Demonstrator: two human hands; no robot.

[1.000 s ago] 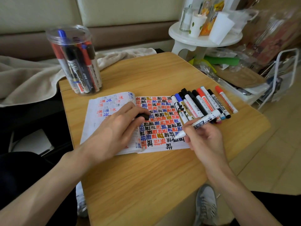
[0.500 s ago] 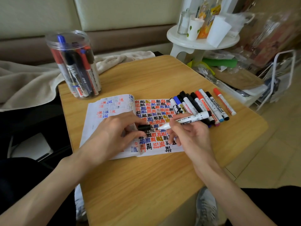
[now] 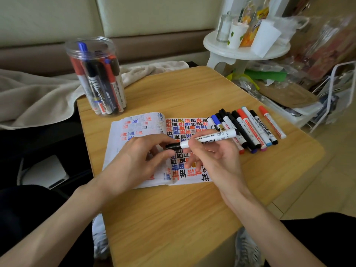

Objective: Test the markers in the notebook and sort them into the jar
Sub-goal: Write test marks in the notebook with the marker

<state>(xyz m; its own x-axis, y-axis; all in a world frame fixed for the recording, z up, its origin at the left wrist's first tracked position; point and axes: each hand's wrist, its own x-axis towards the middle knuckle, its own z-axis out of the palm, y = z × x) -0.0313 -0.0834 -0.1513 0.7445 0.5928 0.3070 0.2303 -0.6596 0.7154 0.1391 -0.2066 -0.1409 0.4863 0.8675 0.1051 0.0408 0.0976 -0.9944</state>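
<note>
One view only, from the head. Item, right grip: fingers curled round the white barrel of a marker, held roughly level above the notebook. Item, left grip: thumb and fingertips pinching the black cap at the marker's writing end. Cap and barrel meet, but I cannot tell whether the cap is fully seated. Item, notebook: lying open on the desk under both grips, its right page crowded with black, red and blue test marks, its left page sparser. Item, row of markers: about ten, capped, lying side by side on the desk just beside the notebook's right edge. Item, jar: clear, upright, no lid on it, near the desk's far left corner, well apart from my grips, already holding several markers that stand or lean inside. Item, surroundings: a pale blanket to the left and a white round stool with cups behind the desk. Step in hand, as I judge it: recapping a tested marker. Next move, by my reckoning: press the cap home, let the left grip go, and carry the marker across the notebook to drop it end-first into the jar's mouth, taking care not to tip the jar.
</note>
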